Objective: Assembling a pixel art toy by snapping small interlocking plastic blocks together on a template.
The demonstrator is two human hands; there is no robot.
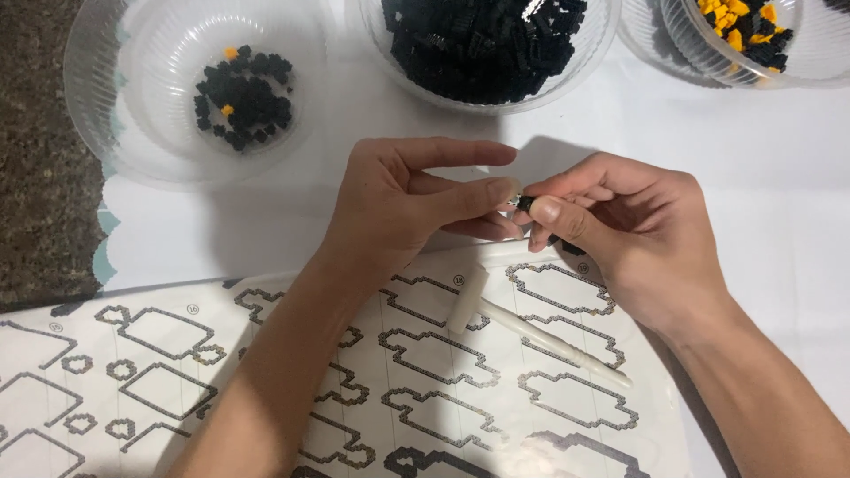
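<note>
Black micro-brick piece (528,203) pinched between left hand (398,199) and right hand (620,232) fingertips. Joining step; next needs aligned press. White plastic hammer (522,329) lies unused.

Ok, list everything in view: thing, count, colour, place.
bowls: three, clear plastic, along the top edge.
black bricks: small heap with a few orange ones, left bowl.
black brick pile: large, middle bowl.
orange and black bricks: mixed, right bowl.
instruction sheet: one, white with grey outlines, bottom.
small hammer: one, white, lying on the sheet.
tablecloth: white, under everything.
small black piece: one, pinched between both hands.
left hand: centre, fingertips on the piece.
right hand: right of centre, gripping the piece.
</note>
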